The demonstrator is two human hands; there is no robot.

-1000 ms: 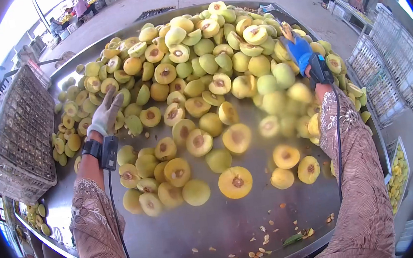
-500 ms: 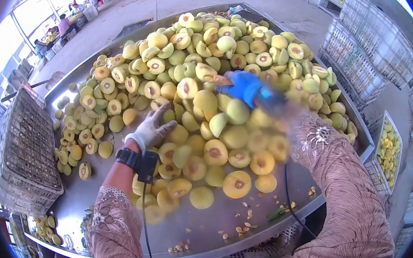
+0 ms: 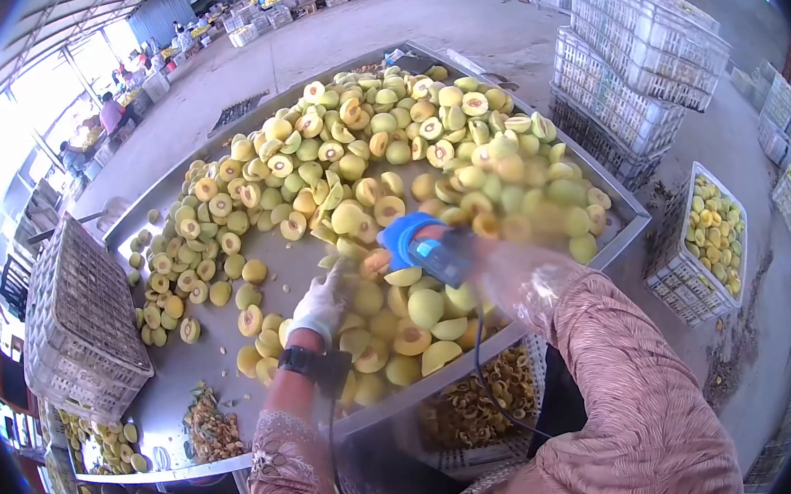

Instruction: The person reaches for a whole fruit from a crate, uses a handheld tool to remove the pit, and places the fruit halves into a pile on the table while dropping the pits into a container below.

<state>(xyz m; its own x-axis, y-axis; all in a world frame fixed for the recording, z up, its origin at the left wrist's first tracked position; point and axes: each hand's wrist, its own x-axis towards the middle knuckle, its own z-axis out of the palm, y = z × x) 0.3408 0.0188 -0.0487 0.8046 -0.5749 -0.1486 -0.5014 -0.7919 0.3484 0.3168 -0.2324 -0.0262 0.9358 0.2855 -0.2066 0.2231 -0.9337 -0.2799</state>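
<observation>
Halved yellow-green stone fruit (image 3: 411, 337), like peaches, crowds the near part of the metal table (image 3: 268, 407) in front of me. My left hand (image 3: 322, 304), in a white glove with a black band on the wrist, reaches into its left side with fingers extended. Close beside it, my right hand (image 3: 414, 242) in a blue glove lies over the fruit, palm down, with bare fingertips showing at its left. Most of its fingers are hidden under the glove's back. The larger heap of halves (image 3: 310, 150) lies beyond both hands.
A grey crate (image 3: 84, 320) leans on the table's left side by a pile of scraps (image 3: 211, 427). Below the near edge sits a crate of brown scraps (image 3: 486, 395). To the right stand stacked crates (image 3: 635, 62) and a fruit-filled crate (image 3: 695, 247). People sit farther back.
My view has swung, showing more floor on the right. Both hands have come nearer the table's front edge and closer together, and fruit between them and the edge has shifted that way.
</observation>
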